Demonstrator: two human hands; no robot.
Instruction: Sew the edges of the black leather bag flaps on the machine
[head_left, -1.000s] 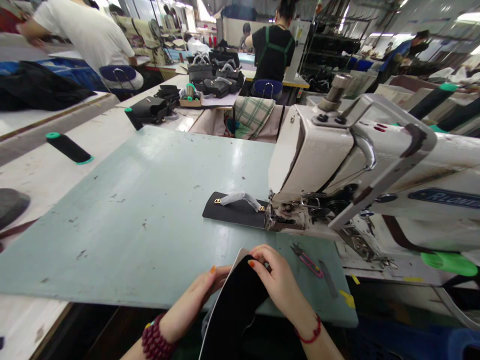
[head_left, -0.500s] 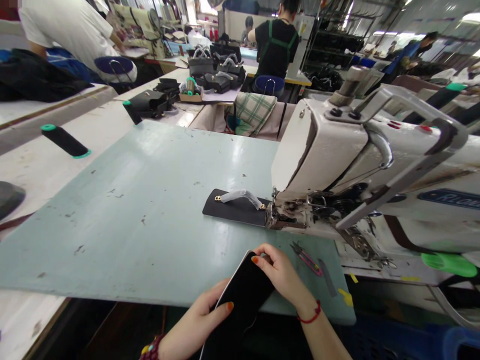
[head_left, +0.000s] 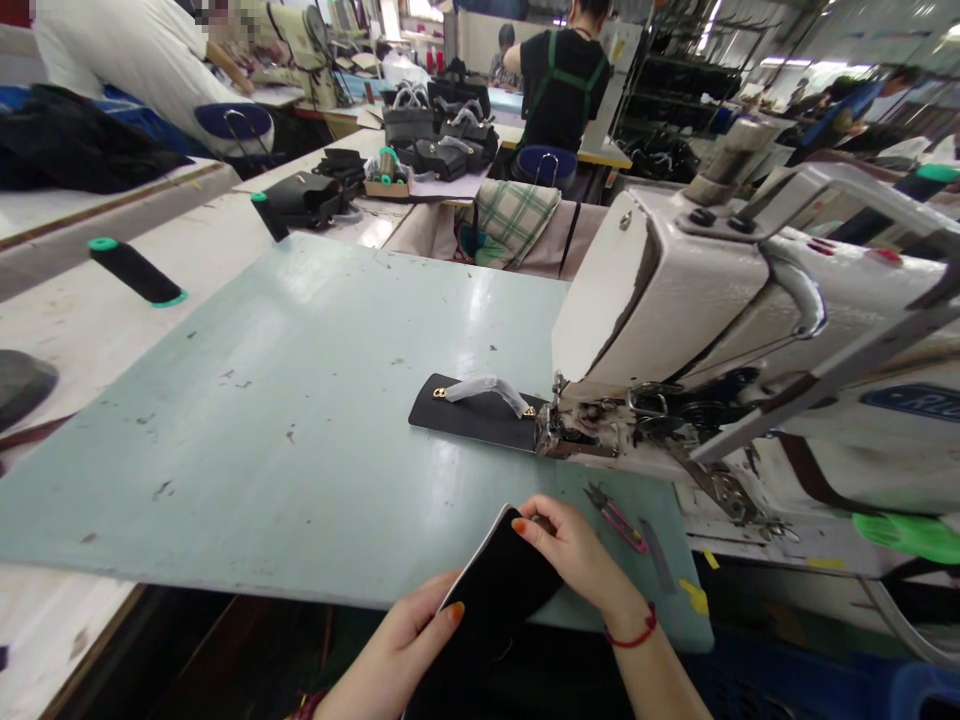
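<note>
A black, flat panel with a pale edge (head_left: 495, 590) is held between my two hands at the table's front edge. My left hand (head_left: 416, 630) grips its left side, thumb on top. Pinching the upper corner is my right hand (head_left: 559, 540), a red cord around the wrist. Beyond them, a black bag flap (head_left: 472, 425) with a plastic-wrapped handle (head_left: 484, 387) and gold rings lies on the tabletop. Its right end is at the needle area of a white sewing machine (head_left: 600, 300). The panel's lower part blends into the darkness below the table.
Pink-handled thread snips (head_left: 619, 520) and a grey metal strip (head_left: 658, 555) lie right of my hands on the pale green tabletop (head_left: 262, 450). Black thread spools (head_left: 139, 273) stand at the left. Black bags (head_left: 439, 135) and people at work are farther back.
The view has shifted slightly. My hands keep their hold on the black panel, and my left thumb sits a little differently along its edge. The flap at the machine stays put.
</note>
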